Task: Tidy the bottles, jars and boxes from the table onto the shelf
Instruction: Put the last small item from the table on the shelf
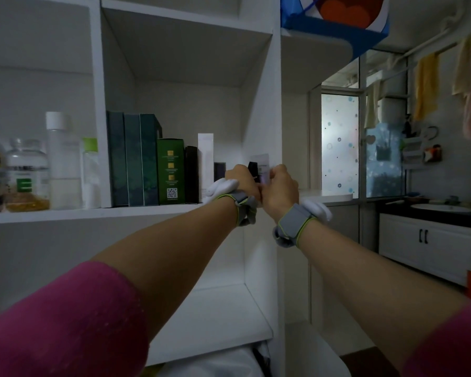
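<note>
Both arms reach into the middle compartment of the white shelf [174,207]. My left hand [241,178] grips a small black item [253,167] at the right end of the row. Beside it my right hand [280,183] holds a small pale box [263,165] against the shelf's right wall. To their left stand dark green boxes [132,161], a green box with gold squares [171,171], a black box [191,174], a tall white box [206,159] and a small dark box [219,170]. Several bottles [63,159] fill the left compartment.
The shelf's upright panel [276,131] stands just right of my hands. A blue bag [337,20] sits on a higher ledge. Towels [426,85] hang at the right above a sink counter [441,208]. The lower compartment [215,308] holds nothing visible.
</note>
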